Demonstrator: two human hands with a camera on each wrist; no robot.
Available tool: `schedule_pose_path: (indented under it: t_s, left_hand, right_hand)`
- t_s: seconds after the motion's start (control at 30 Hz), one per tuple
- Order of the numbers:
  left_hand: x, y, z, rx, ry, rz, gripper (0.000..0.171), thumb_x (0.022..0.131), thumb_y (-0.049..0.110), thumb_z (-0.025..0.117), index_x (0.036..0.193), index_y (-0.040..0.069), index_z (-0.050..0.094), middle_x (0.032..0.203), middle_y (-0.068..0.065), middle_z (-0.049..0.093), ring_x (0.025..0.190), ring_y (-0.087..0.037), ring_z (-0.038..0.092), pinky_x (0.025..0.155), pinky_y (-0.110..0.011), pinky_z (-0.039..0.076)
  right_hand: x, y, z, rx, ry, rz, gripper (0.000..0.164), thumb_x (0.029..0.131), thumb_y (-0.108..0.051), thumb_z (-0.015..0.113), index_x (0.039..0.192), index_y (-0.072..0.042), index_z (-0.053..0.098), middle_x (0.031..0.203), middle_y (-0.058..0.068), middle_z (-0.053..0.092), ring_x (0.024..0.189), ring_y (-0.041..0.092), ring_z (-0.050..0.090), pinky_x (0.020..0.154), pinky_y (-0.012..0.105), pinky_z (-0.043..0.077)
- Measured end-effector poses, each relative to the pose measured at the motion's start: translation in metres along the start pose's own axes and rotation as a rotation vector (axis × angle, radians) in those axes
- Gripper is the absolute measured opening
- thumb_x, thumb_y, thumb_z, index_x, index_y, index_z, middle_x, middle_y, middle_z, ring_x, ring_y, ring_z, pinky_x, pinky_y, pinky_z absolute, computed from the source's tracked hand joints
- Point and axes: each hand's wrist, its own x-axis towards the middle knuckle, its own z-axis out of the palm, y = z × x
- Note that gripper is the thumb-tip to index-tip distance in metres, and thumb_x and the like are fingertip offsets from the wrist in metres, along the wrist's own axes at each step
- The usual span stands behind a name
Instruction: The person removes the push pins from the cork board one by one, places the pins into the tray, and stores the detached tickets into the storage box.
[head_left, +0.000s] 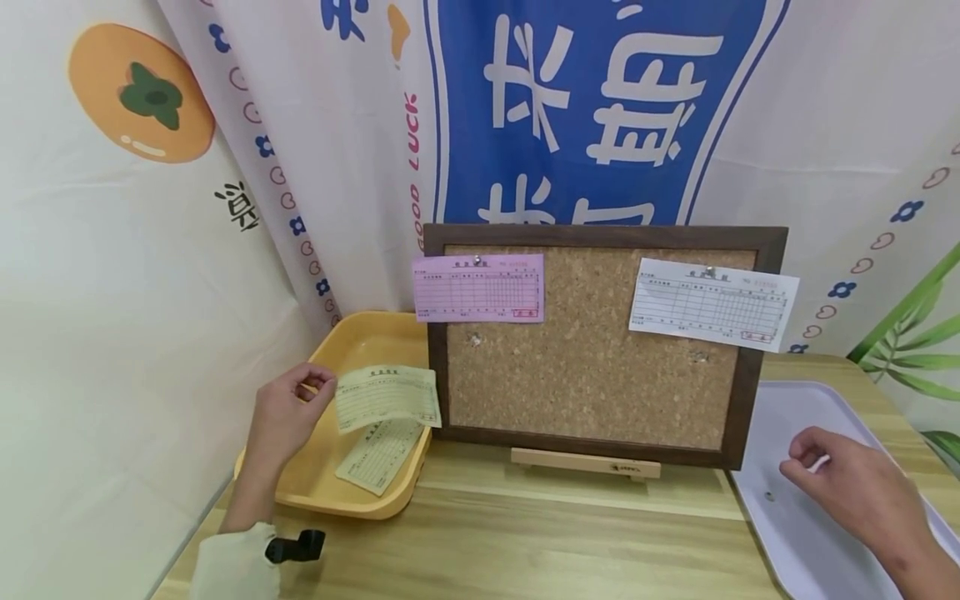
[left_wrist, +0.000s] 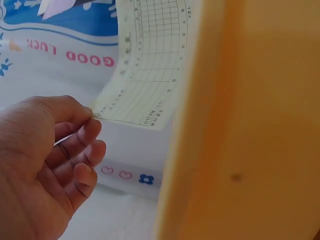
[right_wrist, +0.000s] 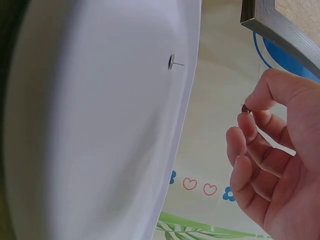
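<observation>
My left hand (head_left: 288,417) pinches the corner of a pale yellow receipt slip (head_left: 386,396), which curves in the air over the yellow basket (head_left: 300,493). Below it, a second yellow slip (head_left: 380,458) lies in the basket. In the left wrist view the thumb and index finger grip the slip's printed sheet (left_wrist: 150,65). On the right, my right hand (head_left: 862,492) hovers over the lilac tray (head_left: 798,408). Its thumb and index fingertip pinch a small thumbtack (right_wrist: 245,108), mostly covered by them. Another thumbtack (right_wrist: 171,63) lies point up on the tray.
A framed cork board (head_left: 585,383) stands on a wooden holder (head_left: 585,462) between basket and tray. Pinned at its top corners are a pink slip (head_left: 478,290) and a white slip (head_left: 712,304). Lower down sit two silver tacks, left (head_left: 476,339) and right (head_left: 699,357).
</observation>
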Motion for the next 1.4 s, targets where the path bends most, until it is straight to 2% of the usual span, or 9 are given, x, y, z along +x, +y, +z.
schedule_pose_path:
  t_s: [0.17, 0.27, 0.5, 0.97, 1.2, 1.4]
  left_hand:
    - [-0.002, -0.006, -0.003, 0.106, 0.003, -0.082, 0.009, 0.097, 0.014, 0.068, 0.095, 0.006, 0.070, 0.085, -0.007, 0.067, 0.072, -0.022, 0.059, 0.057, -0.027, 0.045]
    - [-0.003, -0.007, -0.004, 0.122, -0.013, -0.102, 0.009, 0.097, 0.015, 0.068, 0.095, 0.006, 0.070, 0.084, -0.007, 0.067, 0.072, -0.022, 0.058, 0.056, -0.029, 0.045]
    - [-0.004, -0.009, -0.008, 0.131, -0.022, -0.062, 0.008, 0.097, 0.014, 0.069, 0.093, 0.006, 0.070, 0.082, -0.006, 0.066, 0.070, -0.021, 0.059, 0.056, -0.031, 0.045]
    - [-0.005, -0.010, -0.010, 0.122, 0.003, -0.055, 0.008, 0.095, 0.012, 0.070, 0.093, 0.004, 0.072, 0.081, -0.006, 0.068, 0.069, -0.020, 0.060, 0.055, -0.029, 0.045]
    - [-0.007, -0.008, -0.010, 0.095, -0.013, -0.044, 0.009, 0.092, 0.014, 0.074, 0.094, 0.005, 0.073, 0.079, -0.004, 0.068, 0.068, -0.018, 0.061, 0.055, -0.028, 0.045]
    - [-0.007, 0.000, -0.007, 0.071, -0.021, -0.018, 0.011, 0.092, 0.016, 0.076, 0.096, 0.006, 0.073, 0.079, -0.002, 0.068, 0.067, -0.017, 0.061, 0.054, -0.028, 0.045]
  right_hand:
    - [-0.001, 0.001, 0.002, 0.001, -0.028, -0.013, 0.018, 0.078, -0.016, 0.082, 0.077, -0.015, 0.064, 0.072, 0.000, 0.065, 0.061, 0.014, 0.050, 0.053, 0.035, 0.040]
    - [-0.001, 0.001, 0.002, 0.000, -0.029, -0.019, 0.018, 0.078, -0.015, 0.082, 0.076, -0.016, 0.064, 0.073, -0.001, 0.065, 0.062, 0.013, 0.051, 0.053, 0.034, 0.040]
    - [0.001, -0.001, 0.003, 0.008, -0.024, -0.062, 0.017, 0.078, -0.013, 0.081, 0.076, -0.016, 0.064, 0.072, -0.002, 0.066, 0.063, 0.013, 0.054, 0.053, 0.034, 0.041]
    - [0.003, -0.001, 0.000, 0.006, -0.079, -0.031, 0.015, 0.081, -0.014, 0.080, 0.078, -0.014, 0.065, 0.075, 0.001, 0.066, 0.062, 0.014, 0.053, 0.055, 0.036, 0.042]
    - [0.005, 0.002, -0.002, -0.014, -0.147, -0.026, 0.011, 0.081, -0.017, 0.079, 0.079, -0.015, 0.069, 0.083, 0.011, 0.068, 0.063, 0.017, 0.047, 0.055, 0.035, 0.040]
    - [0.005, -0.003, -0.006, -0.014, -0.151, -0.028, 0.008, 0.083, -0.017, 0.077, 0.079, -0.015, 0.070, 0.084, 0.008, 0.069, 0.067, 0.020, 0.053, 0.058, 0.036, 0.043]
